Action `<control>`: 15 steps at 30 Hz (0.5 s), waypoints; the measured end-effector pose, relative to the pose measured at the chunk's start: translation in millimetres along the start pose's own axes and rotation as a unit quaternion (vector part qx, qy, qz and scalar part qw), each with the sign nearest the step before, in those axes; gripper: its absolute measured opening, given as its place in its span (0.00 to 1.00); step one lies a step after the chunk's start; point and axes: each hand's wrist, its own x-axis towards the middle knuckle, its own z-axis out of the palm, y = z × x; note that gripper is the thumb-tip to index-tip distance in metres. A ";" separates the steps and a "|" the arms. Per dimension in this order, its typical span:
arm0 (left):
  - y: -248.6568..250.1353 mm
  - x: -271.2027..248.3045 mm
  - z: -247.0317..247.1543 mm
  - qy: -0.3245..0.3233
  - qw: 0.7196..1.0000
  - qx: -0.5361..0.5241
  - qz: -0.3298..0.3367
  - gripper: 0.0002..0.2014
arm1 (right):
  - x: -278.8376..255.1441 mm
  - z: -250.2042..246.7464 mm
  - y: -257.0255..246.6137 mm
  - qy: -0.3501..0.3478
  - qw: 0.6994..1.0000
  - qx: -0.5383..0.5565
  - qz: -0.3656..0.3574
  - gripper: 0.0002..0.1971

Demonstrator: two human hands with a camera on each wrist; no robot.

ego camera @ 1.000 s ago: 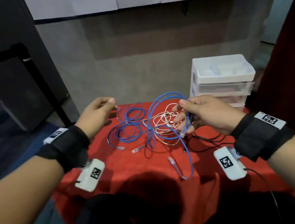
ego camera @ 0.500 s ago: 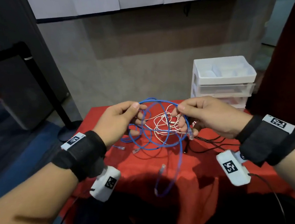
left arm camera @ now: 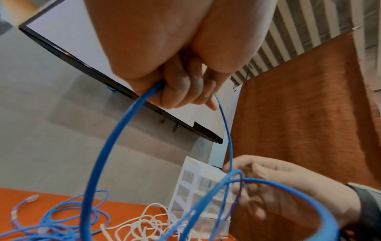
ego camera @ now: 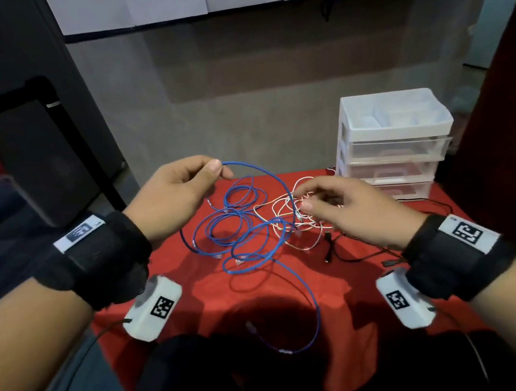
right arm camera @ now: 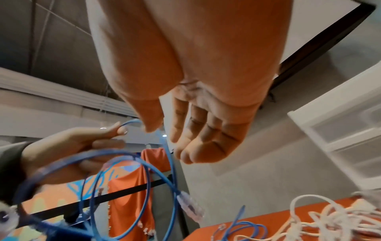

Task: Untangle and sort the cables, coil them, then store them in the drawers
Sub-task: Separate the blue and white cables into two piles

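Nearest us the thin blue network cable (ego camera: 296, 290) trails limp off the red cloth-covered table (ego camera: 204, 298), left hand (ego camera: 173, 195) pinching its springy raised loop, right hand (ego camera: 349, 214) loose-fingered and empty over the white cords (ego camera: 298, 223) — best gripped near a plug.

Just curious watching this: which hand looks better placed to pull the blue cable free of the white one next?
Probably the left hand: it already pinches a raised loop of the blue cable. The right hand hovers open over the white cable, holding nothing, so it could pin that down.
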 end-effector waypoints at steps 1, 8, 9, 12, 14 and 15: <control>3.8 0.9 2.1 -0.002 1.000 -0.009 -0.001 0.15 | 0.8 7.6 -3.3 -0.009 1.000 0.003 -0.021 0.16; 14.6 4.4 14.1 0.013 0.995 -0.097 -0.026 0.14 | -3.0 56.0 4.7 -0.109 0.980 0.139 0.096 0.34; 13.4 4.1 12.5 0.017 0.994 -0.108 -0.029 0.14 | -5.9 59.4 10.0 -0.143 0.974 0.134 0.109 0.31; 9.2 4.9 1.5 0.047 0.986 -0.151 -0.047 0.14 | -17.6 64.0 26.5 -0.218 0.964 0.100 0.117 0.21; 3.7 5.6 -7.9 0.070 0.982 -0.165 -0.056 0.13 | -25.9 59.1 35.4 -0.234 0.961 0.087 0.116 0.17; -0.3 5.8 -12.5 0.084 0.980 -0.171 -0.061 0.13 | -29.4 55.1 40.0 -0.228 0.964 0.078 0.115 0.14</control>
